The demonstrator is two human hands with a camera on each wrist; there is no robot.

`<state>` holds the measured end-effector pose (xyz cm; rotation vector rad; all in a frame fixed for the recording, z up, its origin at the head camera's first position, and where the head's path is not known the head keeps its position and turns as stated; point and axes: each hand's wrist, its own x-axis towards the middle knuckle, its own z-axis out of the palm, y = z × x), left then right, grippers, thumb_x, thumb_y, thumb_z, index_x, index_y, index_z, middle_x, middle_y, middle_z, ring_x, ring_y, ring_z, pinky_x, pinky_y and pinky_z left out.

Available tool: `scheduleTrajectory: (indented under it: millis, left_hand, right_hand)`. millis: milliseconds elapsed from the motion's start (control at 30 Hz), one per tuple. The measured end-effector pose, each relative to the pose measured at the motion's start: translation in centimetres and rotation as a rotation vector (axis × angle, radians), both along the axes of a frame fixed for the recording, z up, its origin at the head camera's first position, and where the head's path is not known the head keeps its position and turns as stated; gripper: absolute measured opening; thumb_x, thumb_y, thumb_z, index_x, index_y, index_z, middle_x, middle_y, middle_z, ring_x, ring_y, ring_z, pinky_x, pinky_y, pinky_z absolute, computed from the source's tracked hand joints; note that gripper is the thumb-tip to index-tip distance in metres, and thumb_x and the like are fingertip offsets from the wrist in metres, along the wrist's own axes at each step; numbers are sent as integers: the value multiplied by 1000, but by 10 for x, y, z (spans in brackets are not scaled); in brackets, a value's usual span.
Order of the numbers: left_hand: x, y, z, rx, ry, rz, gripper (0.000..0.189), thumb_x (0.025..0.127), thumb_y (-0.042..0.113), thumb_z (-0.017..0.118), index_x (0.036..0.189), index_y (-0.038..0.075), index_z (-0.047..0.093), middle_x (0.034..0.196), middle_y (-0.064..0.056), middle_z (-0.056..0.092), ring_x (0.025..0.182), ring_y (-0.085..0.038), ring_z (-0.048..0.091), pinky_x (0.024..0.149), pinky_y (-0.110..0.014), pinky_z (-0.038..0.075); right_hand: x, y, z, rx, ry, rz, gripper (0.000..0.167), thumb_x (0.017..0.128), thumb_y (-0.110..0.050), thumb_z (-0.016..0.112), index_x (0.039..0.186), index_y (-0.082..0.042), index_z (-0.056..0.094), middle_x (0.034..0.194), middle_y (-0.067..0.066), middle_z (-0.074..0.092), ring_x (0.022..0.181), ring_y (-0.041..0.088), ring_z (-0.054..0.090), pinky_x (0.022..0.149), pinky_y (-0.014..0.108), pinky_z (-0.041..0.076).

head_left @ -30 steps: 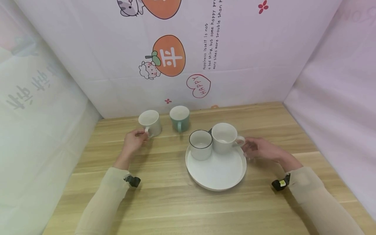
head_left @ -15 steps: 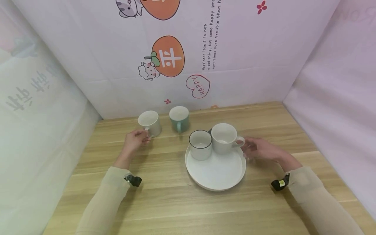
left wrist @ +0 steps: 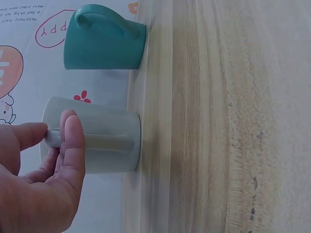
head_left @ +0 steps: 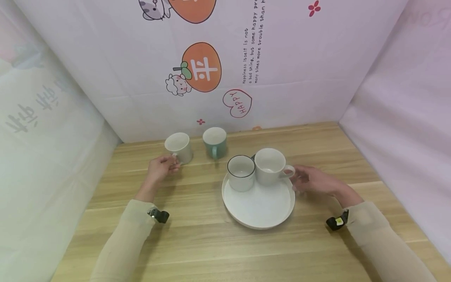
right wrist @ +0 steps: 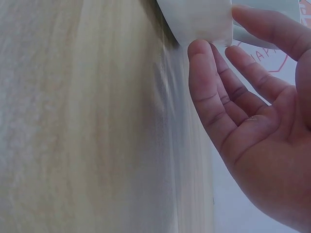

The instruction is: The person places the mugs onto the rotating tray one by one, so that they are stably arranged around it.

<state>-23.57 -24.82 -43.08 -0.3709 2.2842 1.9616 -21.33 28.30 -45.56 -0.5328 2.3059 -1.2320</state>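
Note:
At the back left, my left hand (head_left: 163, 168) pinches the handle of a white mug (head_left: 181, 148) between thumb and fingers. The left wrist view shows the mug (left wrist: 104, 114) upright on the table, its handle partly hidden by the fingers. My right hand (head_left: 313, 179) holds the right edge of a round white tray (head_left: 260, 211). In the right wrist view its thumb lies at the tray's rim (right wrist: 209, 22), with the fingertips against the outer wall. On the tray stand a dark-rimmed white mug (head_left: 241, 180) and a larger white mug (head_left: 269, 168), whose handle points toward the right hand.
Right of the left-hand mug, a teal mug (head_left: 216, 149) stands near the back edge, its handle facing forward. A printed white cloth (head_left: 299, 78) rises behind the wooden table (head_left: 197, 243), with plain white cloth at both sides.
The left fingers have moved slightly forward and now cover more of the white mug's handle. The right hand, tray and other mugs stay put.

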Motion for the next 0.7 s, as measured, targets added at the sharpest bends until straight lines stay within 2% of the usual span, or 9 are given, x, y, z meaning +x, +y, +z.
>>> scheduleTrajectory:
  millis: [200, 400, 700]
  left_hand:
    - [-3, 0, -2, -21, 3, 19, 44, 102, 29, 57, 126, -9, 57, 99, -1, 63, 88, -9, 72, 83, -23, 60]
    - [-3, 0, -3, -18, 0, 39, 45, 100, 30, 61, 123, -8, 59, 94, 1, 65, 80, -7, 71, 83, -25, 61]
    - [-3, -1, -1, 5, -9, 24, 46, 99, 29, 63, 123, -10, 58, 97, -2, 65, 77, -4, 70, 80, -23, 60]
  right_hand:
    - [0, 0, -1, 1, 3, -1, 57, 85, -19, 79, 135, -14, 52, 121, 23, 62, 96, 29, 67, 69, 42, 61]
    - [1, 1, -2, 4, 8, -3, 58, 85, -21, 79, 136, -14, 51, 120, 23, 62, 91, 28, 68, 69, 41, 61]
    - [2, 1, -2, 18, 15, -8, 56, 86, -23, 79, 135, -14, 52, 120, 22, 63, 89, 26, 69, 70, 39, 61]
